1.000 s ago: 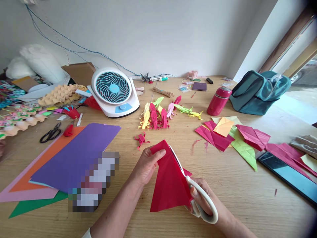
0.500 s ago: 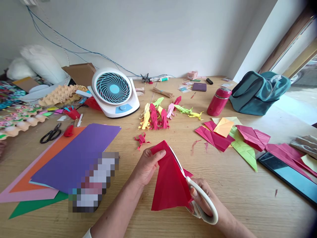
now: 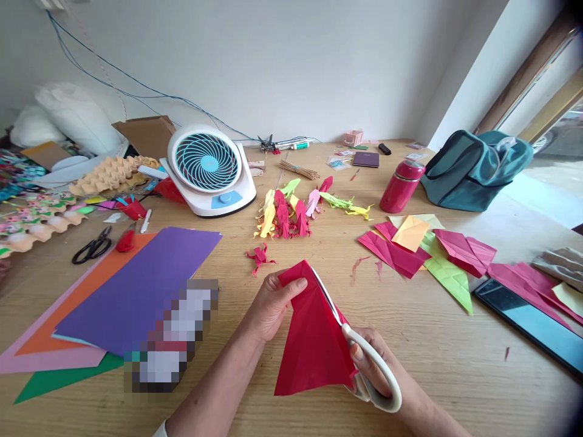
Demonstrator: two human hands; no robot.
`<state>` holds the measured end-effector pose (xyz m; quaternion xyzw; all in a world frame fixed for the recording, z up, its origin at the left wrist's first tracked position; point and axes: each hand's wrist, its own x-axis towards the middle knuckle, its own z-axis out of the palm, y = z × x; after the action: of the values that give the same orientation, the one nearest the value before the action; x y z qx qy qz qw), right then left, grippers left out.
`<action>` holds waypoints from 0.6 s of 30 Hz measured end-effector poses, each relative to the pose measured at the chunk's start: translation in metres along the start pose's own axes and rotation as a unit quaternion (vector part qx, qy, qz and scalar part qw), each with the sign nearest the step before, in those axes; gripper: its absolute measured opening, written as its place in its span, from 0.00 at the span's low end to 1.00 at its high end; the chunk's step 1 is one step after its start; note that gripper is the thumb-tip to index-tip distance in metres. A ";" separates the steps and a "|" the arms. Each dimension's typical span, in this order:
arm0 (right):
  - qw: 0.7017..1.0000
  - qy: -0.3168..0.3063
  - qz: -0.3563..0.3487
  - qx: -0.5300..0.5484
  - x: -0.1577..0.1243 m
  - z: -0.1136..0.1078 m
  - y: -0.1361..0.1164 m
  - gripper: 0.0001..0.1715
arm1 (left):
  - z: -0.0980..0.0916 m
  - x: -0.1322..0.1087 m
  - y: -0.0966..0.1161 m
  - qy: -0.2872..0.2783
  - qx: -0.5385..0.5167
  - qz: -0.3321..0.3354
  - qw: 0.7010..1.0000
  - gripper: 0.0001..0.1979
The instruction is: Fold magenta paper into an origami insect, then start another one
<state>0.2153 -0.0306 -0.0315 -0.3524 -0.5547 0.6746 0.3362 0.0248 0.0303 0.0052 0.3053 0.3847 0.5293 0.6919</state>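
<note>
A folded red paper (image 3: 314,346) hangs from my left hand (image 3: 273,303), its top corner pinched between thumb and fingers. My right hand (image 3: 376,358) is closed round the handles of white scissors (image 3: 380,370). The scissors' blades lie along the paper's right edge, pointing up to the left near the top corner. Beyond my left hand lies a small red origami figure (image 3: 260,258). Farther back stands a group of red, yellow, green and pink origami figures (image 3: 283,217).
Purple sheets (image 3: 141,285) lie at the left on other coloured sheets, beside black scissors (image 3: 93,246). A white fan (image 3: 209,170) stands behind. On the right are folded papers (image 3: 467,250), a red flask (image 3: 401,187), a teal bag (image 3: 469,173) and a black phone (image 3: 528,325).
The red paper's lower edge has swung slightly down and left. The small flap beyond the scissor blades shows less now. Both hands keep their hold, almost in place.
</note>
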 end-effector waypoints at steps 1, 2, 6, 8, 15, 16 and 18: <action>1.000 0.002 0.003 0.000 0.001 0.000 0.000 0.37 | 0.000 0.000 0.000 -0.004 -0.001 -0.001 1.000 0.10; 1.000 0.003 0.006 0.000 0.001 0.001 0.000 0.37 | 0.001 0.000 0.001 -0.008 -0.002 -0.001 1.000 0.10; 1.000 -0.002 0.003 -0.005 0.001 0.002 -0.003 0.38 | 0.003 -0.002 0.002 -0.015 0.009 0.004 1.000 0.09; 1.000 0.001 0.003 -0.003 0.000 0.002 -0.003 0.38 | 0.003 -0.003 0.003 -0.017 0.018 0.004 1.000 0.10; 1.000 0.006 -0.008 0.002 0.001 0.002 -0.002 0.36 | 0.003 -0.002 0.001 -0.028 0.024 0.002 0.999 0.09; 1.000 0.005 -0.009 -0.001 0.001 0.001 -0.002 0.37 | 0.003 -0.002 0.001 -0.031 0.023 0.004 0.999 0.09; 1.000 0.006 -0.007 -0.008 0.002 0.001 -0.003 0.37 | 0.003 -0.002 0.001 -0.038 0.018 0.007 0.999 0.08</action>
<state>0.2140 -0.0289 -0.0289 -0.3551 -0.5603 0.6660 0.3412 0.0269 0.0284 0.0079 0.3405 0.3655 0.5149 0.6967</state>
